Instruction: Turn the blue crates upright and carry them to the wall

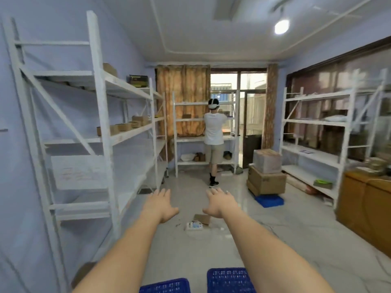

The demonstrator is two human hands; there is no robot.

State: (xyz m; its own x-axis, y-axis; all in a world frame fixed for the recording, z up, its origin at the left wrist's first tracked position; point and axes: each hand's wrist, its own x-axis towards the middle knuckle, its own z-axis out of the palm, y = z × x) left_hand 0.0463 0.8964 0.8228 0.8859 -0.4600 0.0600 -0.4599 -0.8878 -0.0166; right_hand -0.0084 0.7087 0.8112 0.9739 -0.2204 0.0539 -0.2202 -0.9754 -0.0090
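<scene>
Two blue perforated crates lie on the floor at the bottom edge of the head view, one on the left [167, 286] and one on the right [229, 281], both cut off by the frame. Whether they stand upright I cannot tell. Both my arms stretch forward over them. My left hand [160, 205] and my right hand [220, 203] hang in the air with fingers spread and nothing in them, well above and beyond the crates. A third blue crate [269, 200] lies farther off under stacked cardboard boxes.
White metal shelving [101, 127] lines the left wall, more shelving [313, 142] the right. A person [213, 142] stands at the far rack. Cardboard boxes [266, 178] sit mid-right, a wooden cabinet [368, 210] at right. Small litter [196, 224] lies on the tiled floor ahead.
</scene>
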